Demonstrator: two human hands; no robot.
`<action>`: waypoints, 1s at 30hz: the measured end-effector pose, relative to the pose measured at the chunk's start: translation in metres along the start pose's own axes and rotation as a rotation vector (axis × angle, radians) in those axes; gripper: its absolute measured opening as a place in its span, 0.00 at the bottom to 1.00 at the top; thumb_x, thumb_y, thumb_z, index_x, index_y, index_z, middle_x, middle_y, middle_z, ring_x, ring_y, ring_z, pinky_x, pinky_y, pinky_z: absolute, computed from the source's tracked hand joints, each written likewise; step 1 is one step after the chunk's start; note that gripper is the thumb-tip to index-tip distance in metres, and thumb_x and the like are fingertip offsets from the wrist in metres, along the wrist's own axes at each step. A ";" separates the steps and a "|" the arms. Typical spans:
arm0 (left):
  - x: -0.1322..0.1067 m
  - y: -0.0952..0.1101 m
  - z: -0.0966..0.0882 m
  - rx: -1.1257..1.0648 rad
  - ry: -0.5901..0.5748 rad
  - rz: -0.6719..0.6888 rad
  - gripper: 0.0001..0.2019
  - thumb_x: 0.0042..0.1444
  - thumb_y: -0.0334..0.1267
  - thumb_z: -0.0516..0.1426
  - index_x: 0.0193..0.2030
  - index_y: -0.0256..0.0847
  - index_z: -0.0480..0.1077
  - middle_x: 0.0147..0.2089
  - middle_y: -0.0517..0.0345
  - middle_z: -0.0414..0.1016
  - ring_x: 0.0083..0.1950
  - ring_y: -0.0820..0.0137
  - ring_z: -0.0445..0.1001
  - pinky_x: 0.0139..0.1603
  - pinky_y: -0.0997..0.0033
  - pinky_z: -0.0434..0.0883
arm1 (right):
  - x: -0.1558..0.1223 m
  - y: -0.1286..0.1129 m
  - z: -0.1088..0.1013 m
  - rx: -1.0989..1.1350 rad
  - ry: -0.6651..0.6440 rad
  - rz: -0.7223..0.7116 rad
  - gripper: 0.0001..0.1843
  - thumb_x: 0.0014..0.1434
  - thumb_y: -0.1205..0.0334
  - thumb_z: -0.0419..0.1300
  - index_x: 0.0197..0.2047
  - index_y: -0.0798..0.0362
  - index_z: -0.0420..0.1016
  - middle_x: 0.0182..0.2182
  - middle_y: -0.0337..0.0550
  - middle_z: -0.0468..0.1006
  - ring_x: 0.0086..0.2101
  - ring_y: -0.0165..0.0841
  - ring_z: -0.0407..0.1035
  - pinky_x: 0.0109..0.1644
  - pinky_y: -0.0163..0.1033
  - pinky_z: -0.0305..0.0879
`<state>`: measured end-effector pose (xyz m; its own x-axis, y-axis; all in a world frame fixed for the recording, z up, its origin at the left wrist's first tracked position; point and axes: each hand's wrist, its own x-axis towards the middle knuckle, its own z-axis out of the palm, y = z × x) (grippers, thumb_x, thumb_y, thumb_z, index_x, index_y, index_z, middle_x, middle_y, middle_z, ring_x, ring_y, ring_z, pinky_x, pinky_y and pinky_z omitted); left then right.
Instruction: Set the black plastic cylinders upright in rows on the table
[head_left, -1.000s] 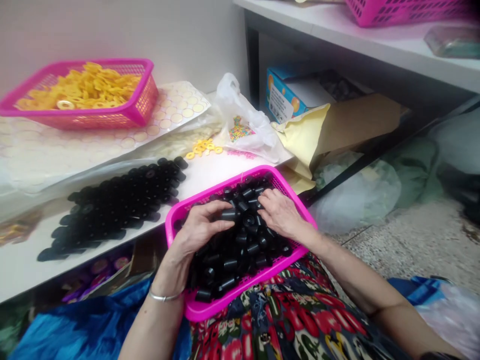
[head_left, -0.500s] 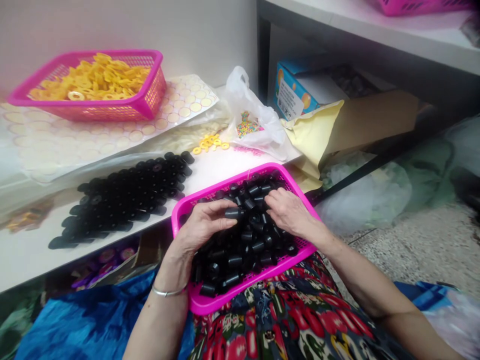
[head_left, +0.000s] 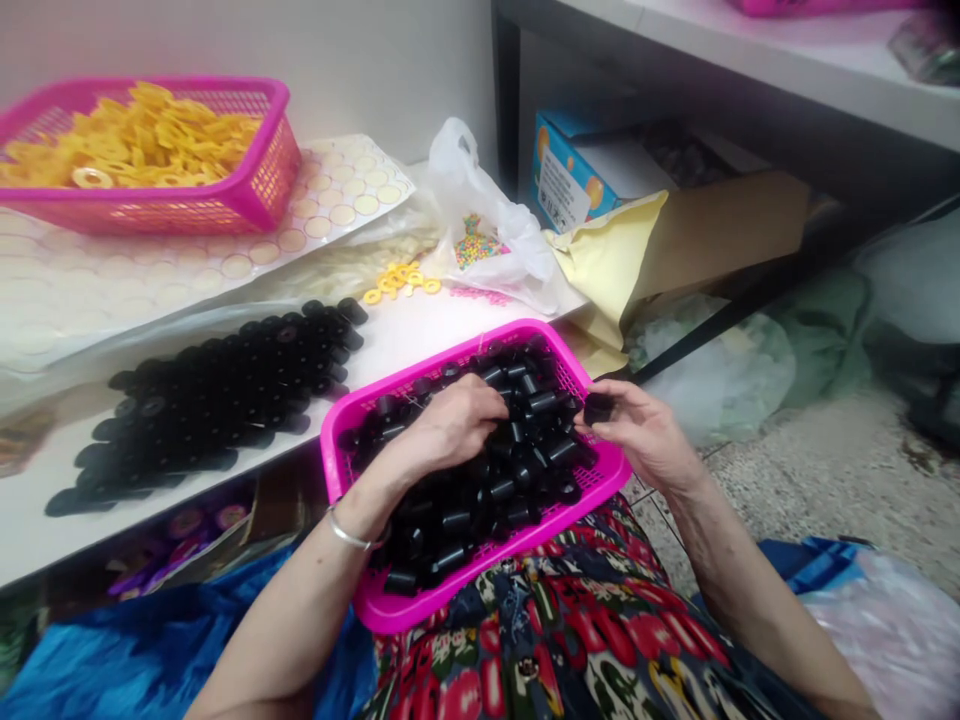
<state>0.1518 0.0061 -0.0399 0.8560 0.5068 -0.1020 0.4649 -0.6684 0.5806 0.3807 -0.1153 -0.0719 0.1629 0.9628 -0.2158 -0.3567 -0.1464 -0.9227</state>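
Pink basket (head_left: 328, 465) on lap, full of loose black caps (head_left: 480, 495). L hand (head_left: 454, 425) palm-down inside basket near its middle, fingers curled into the caps; gripping or only resting, cannot tell. R hand (head_left: 646, 437) just over basket's right rim, closed w/ thumb and fingertips pinching one cap (head_left: 598, 408), held clear of the rest. Left of basket, on worktop (head_left: 409, 335): rows (head_left: 217, 400) of black caps packed close together. Beyond basket: a few yellow rings (head_left: 397, 283), white bag (head_left: 480, 215), blue box (head_left: 574, 180). Far left beyond basket: pink tray (head_left: 255, 200) heaped w/ more rings.
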 end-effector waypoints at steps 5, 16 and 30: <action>0.023 0.017 0.016 0.299 -0.195 0.119 0.10 0.52 0.30 0.52 0.27 0.41 0.73 0.33 0.52 0.73 0.43 0.60 0.63 0.45 0.55 0.60 | -0.007 0.003 -0.003 -0.022 0.076 0.007 0.22 0.44 0.66 0.69 0.42 0.51 0.67 0.33 0.40 0.80 0.33 0.33 0.76 0.44 0.43 0.73; 0.025 0.012 0.040 0.415 -0.251 0.102 0.06 0.52 0.39 0.58 0.34 0.40 0.74 0.47 0.47 0.70 0.63 0.42 0.52 0.57 0.28 0.44 | -0.014 0.011 -0.016 -0.101 0.096 -0.071 0.23 0.46 0.65 0.69 0.46 0.50 0.68 0.36 0.39 0.78 0.35 0.32 0.74 0.43 0.40 0.71; 0.016 0.029 0.013 0.226 -0.202 0.048 0.15 0.52 0.36 0.56 0.47 0.41 0.70 0.51 0.49 0.69 0.61 0.50 0.55 0.58 0.38 0.51 | -0.021 0.010 -0.009 -0.463 -0.027 -0.173 0.16 0.50 0.68 0.64 0.43 0.50 0.69 0.44 0.42 0.72 0.45 0.35 0.68 0.52 0.43 0.65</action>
<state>0.1818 -0.0118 -0.0352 0.8954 0.3680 -0.2506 0.4418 -0.8046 0.3967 0.3819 -0.1386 -0.0789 0.1579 0.9865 -0.0441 0.1203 -0.0635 -0.9907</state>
